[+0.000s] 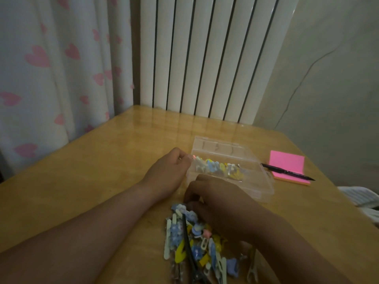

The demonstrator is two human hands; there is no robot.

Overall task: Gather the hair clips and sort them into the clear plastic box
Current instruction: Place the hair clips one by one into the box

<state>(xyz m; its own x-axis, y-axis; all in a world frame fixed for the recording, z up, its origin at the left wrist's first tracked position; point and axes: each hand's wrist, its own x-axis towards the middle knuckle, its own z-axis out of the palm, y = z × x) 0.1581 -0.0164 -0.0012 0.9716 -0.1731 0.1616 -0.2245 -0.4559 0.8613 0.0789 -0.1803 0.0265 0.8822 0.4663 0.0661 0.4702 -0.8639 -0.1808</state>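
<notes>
A clear plastic box (260, 181) lies open on the wooden table (102, 171), with several blue, yellow and white hair clips (221, 168) in its rear compartment. My left hand (170, 171) is at the box's left end, its fingers pinching a small clip (193, 157) at the rim. A loose pile of hair clips (196, 242), blue, yellow, white and one long black, lies near the front edge. My right hand (221, 206) rests on the top of this pile, fingers curled down onto the clips; what they hold is hidden.
A pink sticky-note pad (287, 162) with a black pen (287, 174) across it lies right of the box. A white radiator (205, 58) stands behind the table, a heart-patterned curtain (51, 68) to the left. Cloth (361, 197) lies off the right edge.
</notes>
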